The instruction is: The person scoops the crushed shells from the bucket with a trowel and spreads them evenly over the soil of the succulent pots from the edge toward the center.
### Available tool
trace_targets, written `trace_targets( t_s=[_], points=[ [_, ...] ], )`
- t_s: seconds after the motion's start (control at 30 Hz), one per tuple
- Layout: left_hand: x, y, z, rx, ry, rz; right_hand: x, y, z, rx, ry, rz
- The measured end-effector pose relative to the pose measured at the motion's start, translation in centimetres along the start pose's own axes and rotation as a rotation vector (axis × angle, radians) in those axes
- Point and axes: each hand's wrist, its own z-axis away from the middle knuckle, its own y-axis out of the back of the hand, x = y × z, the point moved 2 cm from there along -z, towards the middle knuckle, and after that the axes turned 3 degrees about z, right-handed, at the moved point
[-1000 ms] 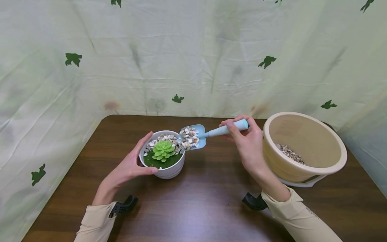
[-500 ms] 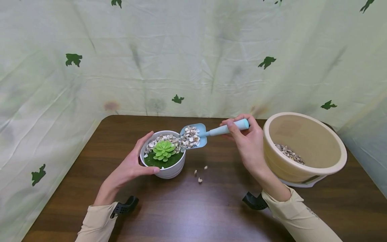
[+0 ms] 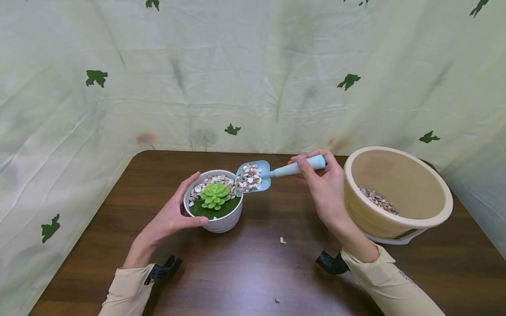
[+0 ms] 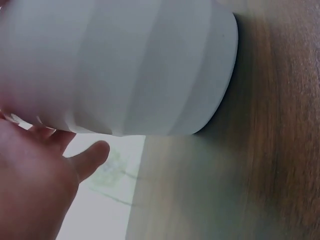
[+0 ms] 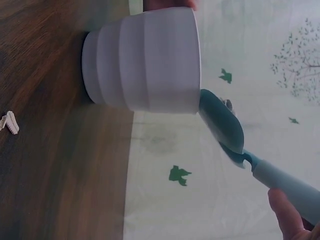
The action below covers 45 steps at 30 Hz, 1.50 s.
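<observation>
My left hand [image 3: 170, 215] holds a white ribbed flower pot [image 3: 225, 224], thumb at its front rim and fingers round the far left side. Inside, a green succulent [image 3: 215, 196] stands on green moss, with pale shell-like gravel along the back. My right hand [image 3: 326, 186] grips a light blue garden trowel [image 3: 286, 170] by its handle. Its blade carries a heap of the same gravel [image 3: 249, 177], and the tip lies right at the pot's right rim. In the right wrist view the underside of the trowel blade [image 5: 222, 122] shows, tilted down toward the rim.
A large cream planter [image 3: 428, 224] with gravel [image 3: 377, 201] at its bottom stands at the right, beside my right forearm. One loose gravel piece [image 3: 282, 240] lies mid-table and another piece [image 3: 277, 300] near the front. A pale curtain [image 3: 253, 79] hangs behind the brown table [image 3: 237, 281].
Several gravel pieces fell to the table right of the pot, then moved toward the front; two show there now. The trowel has shifted slightly up and right. Both hands keep their holds.
</observation>
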Motion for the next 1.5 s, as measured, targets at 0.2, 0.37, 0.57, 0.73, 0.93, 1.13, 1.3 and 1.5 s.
trace_targets(
  t_s=[0.2, 0.37, 0.57, 0.73, 0.93, 1.13, 1.3, 1.5],
  points=[
    [0.0, -0.2, -0.2, 0.043, -0.015, -0.140, -0.1, -0.2, -0.1, 0.006, -0.004, 0.009],
    [0.1, -0.3, -0.2, 0.054, -0.039, -0.191, -0.2, -0.4, -0.2, 0.002, 0.003, 0.020],
    [-0.1, -0.2, 0.0, -0.005, 0.000, -0.029, -0.2, -0.6, -0.2, -0.003, 0.004, 0.029],
    [0.0, 0.1, 0.1, -0.018, -0.003, 0.006, -0.4, -0.9, -0.3, -0.002, 0.008, 0.030],
    [0.2, 0.0, -0.1, 0.020, -0.013, -0.141, -0.5, -1.1, -0.3, -0.004, 0.016, 0.067],
    [0.3, -0.2, -0.2, 0.031, -0.045, -0.208, -0.4, -1.2, -0.2, -0.006, 0.019, 0.066],
    [0.2, -0.3, -0.1, 0.014, -0.027, -0.188, -0.2, -1.3, -0.3, -0.005, 0.020, 0.061],
    [0.2, -0.2, 0.1, -0.020, 0.018, -0.106, -0.2, -1.3, -0.1, -0.003, 0.026, 0.055]
  ],
)
